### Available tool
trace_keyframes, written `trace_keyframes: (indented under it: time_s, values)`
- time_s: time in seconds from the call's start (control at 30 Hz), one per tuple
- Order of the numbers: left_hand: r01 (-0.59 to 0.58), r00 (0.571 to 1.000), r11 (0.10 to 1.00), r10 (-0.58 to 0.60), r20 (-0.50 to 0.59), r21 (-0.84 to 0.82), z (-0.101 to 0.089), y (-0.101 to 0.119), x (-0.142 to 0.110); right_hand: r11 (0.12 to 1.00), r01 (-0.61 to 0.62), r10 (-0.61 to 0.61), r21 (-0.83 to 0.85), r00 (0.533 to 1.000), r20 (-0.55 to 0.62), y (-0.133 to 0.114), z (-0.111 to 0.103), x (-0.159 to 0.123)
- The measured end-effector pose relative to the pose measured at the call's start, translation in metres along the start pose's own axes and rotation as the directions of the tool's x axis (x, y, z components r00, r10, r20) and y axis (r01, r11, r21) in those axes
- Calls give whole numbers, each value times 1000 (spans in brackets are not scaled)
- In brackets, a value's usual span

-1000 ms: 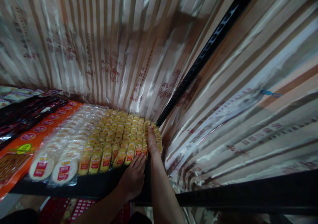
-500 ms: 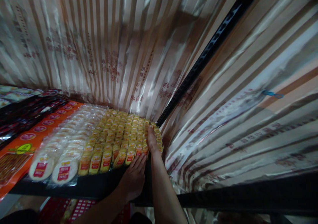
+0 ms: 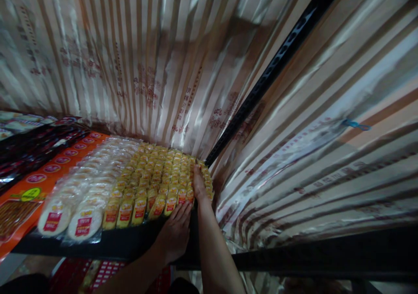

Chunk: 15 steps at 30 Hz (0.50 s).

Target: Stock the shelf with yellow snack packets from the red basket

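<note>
Several rows of small yellow snack packets with red labels lie packed on a dark shelf. My left hand rests flat on the shelf's front edge, fingers stretched out and touching the front packets. My right hand reaches in along the right end of the yellow rows, fingers laid against the packets on that side; I cannot make out whether it grips one.
Left of the yellow packets lie rows of round white packets, then orange bags and dark packets. Striped shiny sheeting hangs behind and to the right. A black perforated upright stands at the shelf's right corner.
</note>
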<state>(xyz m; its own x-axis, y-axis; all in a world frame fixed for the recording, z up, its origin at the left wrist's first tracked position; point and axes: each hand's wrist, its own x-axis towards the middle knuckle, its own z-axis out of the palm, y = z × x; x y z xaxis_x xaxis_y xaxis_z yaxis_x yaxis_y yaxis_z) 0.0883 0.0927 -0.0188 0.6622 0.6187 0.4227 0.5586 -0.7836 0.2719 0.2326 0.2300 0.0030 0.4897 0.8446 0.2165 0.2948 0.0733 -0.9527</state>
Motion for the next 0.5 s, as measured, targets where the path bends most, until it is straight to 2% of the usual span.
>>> trace_keyframes:
  time_s: [0.1,0.27,0.37,0.5]
  values:
    - [12,1000,1000,-12,10,-5,0,1,0,999,-46,44,23,998,51,-3,-1,-1]
    - [21,1000,1000,-21,7,-20,0,1,0,986,37,-25,-162,997,72,-19,-5,-6]
    - [19,1000,1000,-19,4,-17,1,1,0,976,56,-40,-211,996,82,-29,-6,-8]
    - [21,1000,1000,-21,-2,3,1,1,0,933,128,-109,-335,991,73,-38,-2,-8]
